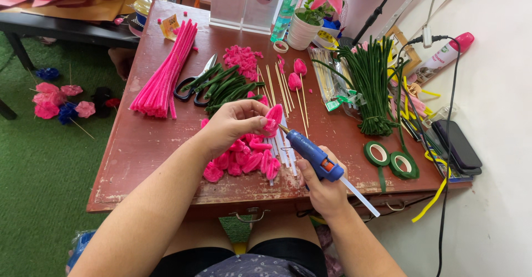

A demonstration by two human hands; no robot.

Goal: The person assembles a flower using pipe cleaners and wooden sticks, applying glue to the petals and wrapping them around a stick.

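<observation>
I see the pink petal (273, 116) pinched between my left hand's (235, 123) fingertips, above the petal pile (244, 158). The glue gun (313, 156) nozzle sits just under those fingers, touching the petal's base. My right hand (324, 191) is wrapped tight round the gun's grip. I judge gluing is underway; next calls for a steady squeeze, keeping fingertips clear of the nozzle.

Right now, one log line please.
left hand: holds pink petal | right hand: holds blue glue gun, nozzle at petal | table: petals, sticks
</observation>
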